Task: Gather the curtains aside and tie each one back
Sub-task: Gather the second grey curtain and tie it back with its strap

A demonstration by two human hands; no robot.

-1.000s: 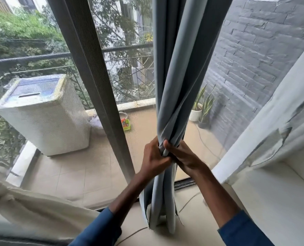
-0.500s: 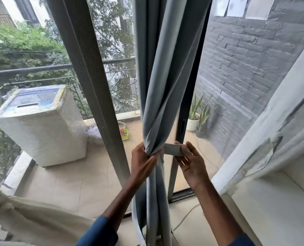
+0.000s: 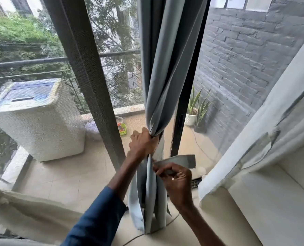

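1. Background: glazed balcony doors with a dark mesh-screened frame post (image 3: pixel 87 77). Beyond the glass are a tiled balcony, a metal railing (image 3: pixel 41 60), a white top-loading washing machine (image 3: pixel 37 121) and potted snake plants (image 3: pixel 193 110) beside a grey-painted brick wall (image 3: pixel 254 59).
2. Task item: the long grey-blue fabric curtain (image 3: pixel 165 68) hangs at centre, just right of the frame post. It is gathered into one narrow bundle, and its folds spread again below the grip and reach the floor.
3. Left hand (image 3: pixel 144 142): clenched round the gathered curtain at its narrowest point, fingers wrapped about the fabric, back of the hand toward the camera. A blue sleeve (image 3: pixel 97 219) covers the forearm.
4. Right hand (image 3: pixel 176 180): just below and right of the left hand, fingers curled, pinching a flat grey fabric tie-back strip (image 3: pixel 179 161) near the curtain. The strip's free end points right, touching nothing.
5. Whether the strip's inner end passes behind the curtain cannot be determined.
6. Surroundings: a white sheer curtain (image 3: pixel 272 130) hangs at right above a white ledge (image 3: pixel 272 210). A cream cloth (image 3: pixel 32 210) lies at lower left.
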